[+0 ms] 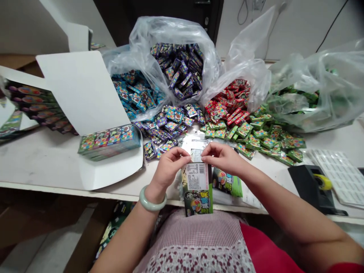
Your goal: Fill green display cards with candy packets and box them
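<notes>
A flat green-and-black printed packet (196,203) sits before me at the table's front edge, its lower end reaching past the edge. A white label with a barcode (197,176) covers its upper part. My left hand (170,165), with a pale green bangle at the wrist, pinches the packet's upper left edge between thumb and forefinger. At the upper right edge my right hand (220,156) pinches in the same way. A pale, shiny patch shows between the fingertips; I cannot make out what it is. Another green-and-black packet (227,182) lies beneath my right forearm.
Small blue boxes (133,94), purple boxes (184,72), red boxes (230,98) and green boxes (269,140) spill from clear bags. At left, an open white-lidded carton (110,142) holds colourful packs. A black tape dispenser (313,187) and label sheets (337,174) lie right.
</notes>
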Available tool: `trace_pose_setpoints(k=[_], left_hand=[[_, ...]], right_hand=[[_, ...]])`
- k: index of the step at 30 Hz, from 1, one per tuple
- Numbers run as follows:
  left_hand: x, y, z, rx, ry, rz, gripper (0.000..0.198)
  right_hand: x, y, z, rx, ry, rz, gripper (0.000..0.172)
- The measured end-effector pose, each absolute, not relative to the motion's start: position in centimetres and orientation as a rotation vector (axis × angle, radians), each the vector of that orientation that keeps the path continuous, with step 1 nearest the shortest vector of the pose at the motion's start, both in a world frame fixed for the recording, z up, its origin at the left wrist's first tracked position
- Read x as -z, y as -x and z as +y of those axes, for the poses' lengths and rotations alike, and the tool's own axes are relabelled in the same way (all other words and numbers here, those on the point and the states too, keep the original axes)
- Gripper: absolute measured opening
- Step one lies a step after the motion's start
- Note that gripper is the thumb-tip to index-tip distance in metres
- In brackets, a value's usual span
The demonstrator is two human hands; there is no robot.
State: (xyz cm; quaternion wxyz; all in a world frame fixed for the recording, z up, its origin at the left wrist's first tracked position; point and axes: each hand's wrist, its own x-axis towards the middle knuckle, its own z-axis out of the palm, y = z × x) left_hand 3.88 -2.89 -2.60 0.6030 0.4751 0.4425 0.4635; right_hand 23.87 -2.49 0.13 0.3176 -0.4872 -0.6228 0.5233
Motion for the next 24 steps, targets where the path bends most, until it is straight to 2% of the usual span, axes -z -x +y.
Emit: trace_pose_setpoints(k=[3,9,14,21,24], left_hand=[[2.9,-3.1,-3.2,-1.06,-1.16,0.957,0.01],[4.0,-1.1,-4.2,-1.056,-1.385,0.88,0.007],[4.4,-1.6,-4.6,-1.096,-1.372,0.887,0.006],[3.3,-2.8,-4.9,-1.08,-1.295,0.936,0.016],[3.3,-2.8,-4.8,-1.06,-1.408,0.935,0.012]], right_hand=[[-0.6,-23.8,-2.7,-1.342,1.262,-1.771,0.008],[0.3,-24.2,-4.8,-1.035,1.032,-2.025,0.008],[2.0,-23.8,-6.1,-0.85,1.043,-1.946,0.008],[2.4,-24.1,-6.9,-0.816,1.044,-1.856,0.007],[2.3,-24.3,-7.2,-0.803,1.026,-1.805,0.007]])
